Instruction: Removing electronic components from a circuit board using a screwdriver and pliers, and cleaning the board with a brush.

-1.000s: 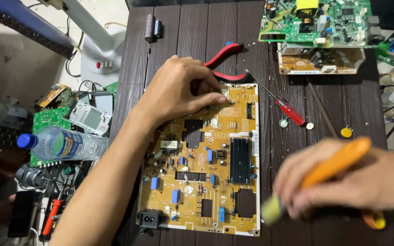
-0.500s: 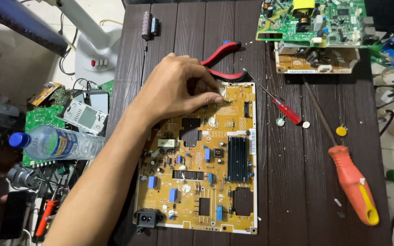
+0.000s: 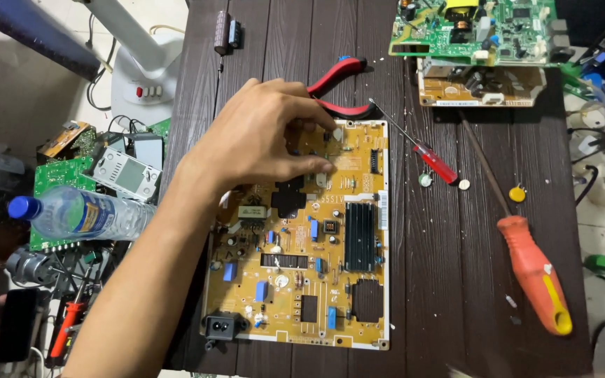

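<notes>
Fingers: the left hand (image 3: 264, 136) lies palm down, its fingers (image 3: 309, 166) curled and held close together, the tips pressing on the upper part of the yellow circuit board (image 3: 302, 280); whether they pinch a part there cannot be told.
Right hand: not in view.
Board: flat on the dark wooden table (image 3: 449, 280), running from under the fingertips down toward the wrist side, with a black finned heat sink (image 3: 359, 236) just below the fingertips and a black power socket (image 3: 218, 325) at its far lower corner.
Just above the fingers: red-handled pliers (image 3: 337, 87), their handles touching the board's top edge.
Right of the fingers: a small red-handled screwdriver (image 3: 425, 155) near the board's corner; farther out a large orange and yellow screwdriver (image 3: 537, 276) lying apart.
Farther up and right: a green circuit board (image 3: 474, 24) stacked over another yellow one.
Left of the wrist: a plastic water bottle (image 3: 78, 215) on green boards, off the table.
</notes>
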